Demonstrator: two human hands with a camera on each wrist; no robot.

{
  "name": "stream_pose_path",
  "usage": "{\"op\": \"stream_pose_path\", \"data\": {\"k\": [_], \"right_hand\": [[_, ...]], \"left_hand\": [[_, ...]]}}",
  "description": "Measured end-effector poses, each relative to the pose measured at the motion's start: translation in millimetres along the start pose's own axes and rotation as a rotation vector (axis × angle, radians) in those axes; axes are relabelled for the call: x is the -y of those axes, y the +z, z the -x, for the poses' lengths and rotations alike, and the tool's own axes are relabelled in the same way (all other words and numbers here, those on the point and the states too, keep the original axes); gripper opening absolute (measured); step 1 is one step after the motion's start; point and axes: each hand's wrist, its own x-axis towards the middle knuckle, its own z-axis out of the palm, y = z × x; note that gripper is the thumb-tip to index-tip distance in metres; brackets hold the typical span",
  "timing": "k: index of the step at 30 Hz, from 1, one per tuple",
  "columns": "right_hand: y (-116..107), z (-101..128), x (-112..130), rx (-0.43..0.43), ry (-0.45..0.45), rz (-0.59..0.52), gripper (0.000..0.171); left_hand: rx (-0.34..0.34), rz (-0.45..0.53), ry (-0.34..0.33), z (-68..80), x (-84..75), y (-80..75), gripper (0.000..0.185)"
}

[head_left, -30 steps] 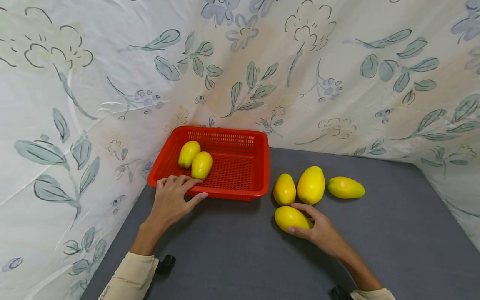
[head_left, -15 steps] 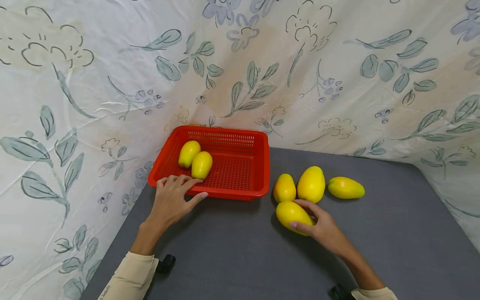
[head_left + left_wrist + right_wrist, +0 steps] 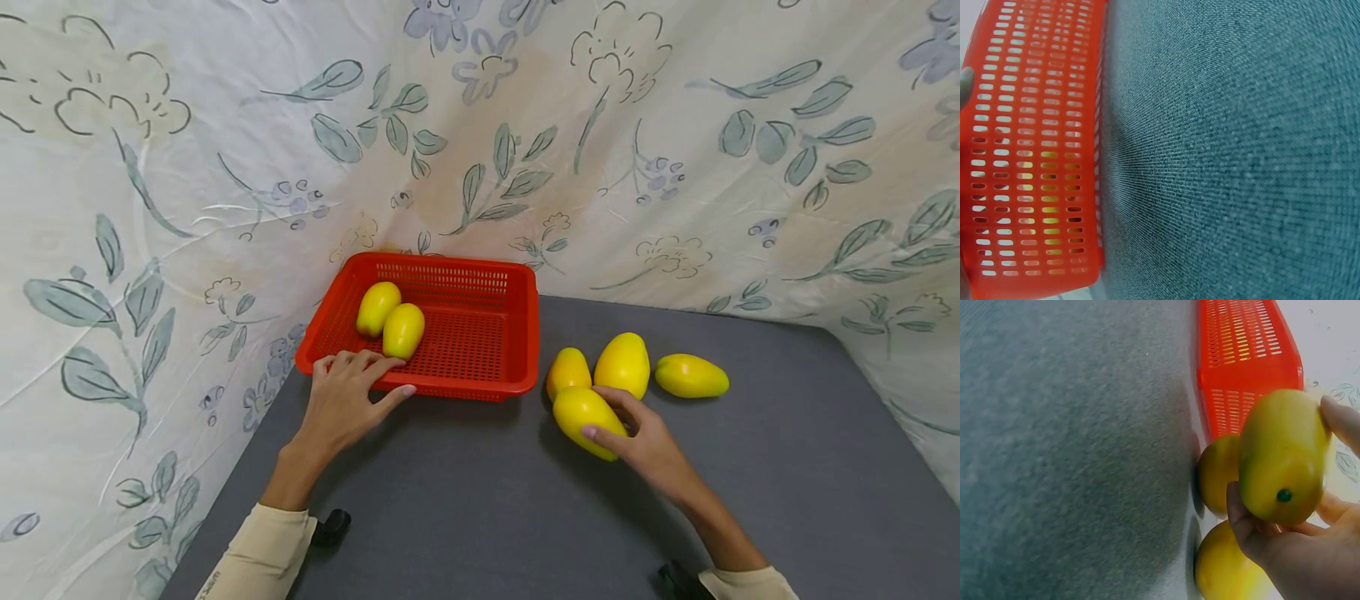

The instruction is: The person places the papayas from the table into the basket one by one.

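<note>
While my left hand (image 3: 347,397) rests flat with relaxed fingers on the near rim of the red basket (image 3: 480,333), gripping nothing, two yellow fruits (image 3: 392,320) lie touching in the basket's left part. Further right, my right hand (image 3: 637,437) curls thumb and fingers around a yellow fruit (image 3: 587,419), raised off the grey table (image 3: 465,500) just beside the basket. Behind it sit two more fruits (image 3: 603,367), with a fifth (image 3: 692,376) apart on their right.
</note>
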Motion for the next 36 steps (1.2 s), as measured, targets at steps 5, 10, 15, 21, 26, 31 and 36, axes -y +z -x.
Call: {"op": "stream_pose_path", "data": {"k": [5, 10, 15, 21, 26, 31, 36], "right_hand": [[-0.8, -1.8, 6.4, -0.026, 0.036, -0.014, 0.067], [-2.5, -3.8, 13.8, -0.051, 0.031, -0.027, 0.066], [-1.6, -7.5, 23.1, -0.077, 0.041, -0.028, 0.065], [1.6, -11.9, 35.2, -0.098, 0.069, -0.048, 0.068], [5.1, -16.4, 41.7, -0.105, 0.084, -0.06, 0.071], [9.3, -21.4, 46.5, -0.124, 0.082, -0.092, 0.069], [14.0, -25.7, 54.0, -0.14, 0.071, -0.157, 0.065]], "left_hand": [[-0.002, 0.002, 0.002, 0.1, 0.5, 0.4, 0.054], [0.006, 0.002, -0.003, 0.3, 0.2, -0.1, 0.054], [0.007, 0.0, -0.001, 0.2, -0.1, -0.5, 0.054], [0.007, 0.0, -0.003, 0.0, 0.0, -0.7, 0.054], [0.006, -0.001, -0.003, -0.4, 0.1, -0.7, 0.054], [0.003, 0.0, -0.005, -0.7, 0.1, -0.8, 0.054], [0.01, -0.002, -0.008, -0.9, -0.1, -0.6, 0.054]]}}
